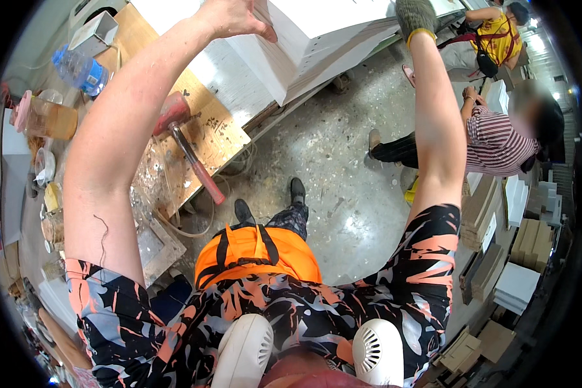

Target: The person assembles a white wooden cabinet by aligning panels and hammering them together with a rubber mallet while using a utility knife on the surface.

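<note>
Two hands on white box [317, 45]; left hand [236, 16] bare, gripping edge; right hand [414, 16] gloved, grip unclear

A worn wooden workbench [220, 132] carries a red-handled mallet [186, 143], a clear plastic water bottle [79, 70] — and a white rectangular box [317, 45].

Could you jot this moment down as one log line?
left hand: bare, on white box | right hand: gloved, at box top | mallet: lying on workbench
</note>
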`<state>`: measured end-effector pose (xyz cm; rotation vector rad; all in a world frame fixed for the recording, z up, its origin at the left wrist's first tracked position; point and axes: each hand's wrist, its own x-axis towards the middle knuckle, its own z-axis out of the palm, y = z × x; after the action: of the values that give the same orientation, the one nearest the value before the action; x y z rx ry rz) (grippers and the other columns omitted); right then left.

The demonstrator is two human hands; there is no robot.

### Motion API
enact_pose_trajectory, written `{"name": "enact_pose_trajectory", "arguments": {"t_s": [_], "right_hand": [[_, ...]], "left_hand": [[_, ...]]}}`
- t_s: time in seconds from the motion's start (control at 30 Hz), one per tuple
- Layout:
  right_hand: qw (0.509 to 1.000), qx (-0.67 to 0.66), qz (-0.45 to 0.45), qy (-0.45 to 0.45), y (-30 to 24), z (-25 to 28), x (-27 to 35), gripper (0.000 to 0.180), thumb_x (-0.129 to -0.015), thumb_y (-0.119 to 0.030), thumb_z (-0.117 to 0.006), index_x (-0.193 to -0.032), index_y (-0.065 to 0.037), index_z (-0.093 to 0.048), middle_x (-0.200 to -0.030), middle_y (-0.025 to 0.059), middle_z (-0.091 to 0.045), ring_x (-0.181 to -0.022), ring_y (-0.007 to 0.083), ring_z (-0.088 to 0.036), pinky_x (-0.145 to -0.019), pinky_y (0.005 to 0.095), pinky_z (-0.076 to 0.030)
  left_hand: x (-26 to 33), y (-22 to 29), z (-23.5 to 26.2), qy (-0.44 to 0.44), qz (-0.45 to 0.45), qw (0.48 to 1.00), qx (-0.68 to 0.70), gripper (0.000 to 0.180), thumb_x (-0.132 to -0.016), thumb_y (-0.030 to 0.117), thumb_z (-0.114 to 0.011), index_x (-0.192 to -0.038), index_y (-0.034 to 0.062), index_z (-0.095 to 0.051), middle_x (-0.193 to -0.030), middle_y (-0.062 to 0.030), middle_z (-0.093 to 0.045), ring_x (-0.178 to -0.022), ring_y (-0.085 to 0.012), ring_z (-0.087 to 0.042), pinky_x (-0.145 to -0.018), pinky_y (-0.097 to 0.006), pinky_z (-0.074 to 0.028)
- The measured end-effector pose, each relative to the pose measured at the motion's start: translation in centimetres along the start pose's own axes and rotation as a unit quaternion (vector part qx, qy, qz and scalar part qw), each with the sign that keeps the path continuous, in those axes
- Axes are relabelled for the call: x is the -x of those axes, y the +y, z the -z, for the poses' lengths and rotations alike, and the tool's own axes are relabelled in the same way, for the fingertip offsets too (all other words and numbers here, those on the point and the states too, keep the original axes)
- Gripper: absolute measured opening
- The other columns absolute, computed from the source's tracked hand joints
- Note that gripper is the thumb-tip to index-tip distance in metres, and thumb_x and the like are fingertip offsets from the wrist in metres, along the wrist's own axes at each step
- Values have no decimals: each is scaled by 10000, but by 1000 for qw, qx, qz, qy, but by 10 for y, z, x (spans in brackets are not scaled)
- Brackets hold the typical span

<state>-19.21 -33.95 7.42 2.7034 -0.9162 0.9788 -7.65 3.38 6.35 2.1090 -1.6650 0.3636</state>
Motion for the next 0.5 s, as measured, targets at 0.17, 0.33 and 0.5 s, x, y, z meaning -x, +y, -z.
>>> {"name": "enact_pose_trajectory", "arguments": {"t_s": [0.17,0.33,0.5], "right_hand": [[949,201,207,-131,-13,-31,-20,420,-1002,-238,-368,-1057,63,-655,-1009,286,-672,-958,404,-676,-844,466,-544],[976,82,138,-146,-16,-28,-26,375,-955,-168,-396,-1077,69,-660,-1023,306,-677,-925,408,-696,-796,446,-565],[928,203,276,-146,-5,-26,-26,374,-924,-148,-433,-1087,104,-655,-1031,325,-669,-934,387,-687,-798,427,-566]], "left_hand": [[13,-10,-2,0,36,999,-17,1002,-525,413,-916,-1417,169,-531,-1471,-159,-477,-1443,-352,-323,-1210,-564,-147],[13,-5,2,-25,32,998,-43,1028,-586,546,-859,-1449,136,-480,-1500,-186,-428,-1453,-373,-289,-1207,-570,-142],[10,9,1,-32,23,994,-98,1111,-635,726,-748,-1476,83,-413,-1526,-235,-361,-1455,-407,-258,-1199,-574,-156]]}}
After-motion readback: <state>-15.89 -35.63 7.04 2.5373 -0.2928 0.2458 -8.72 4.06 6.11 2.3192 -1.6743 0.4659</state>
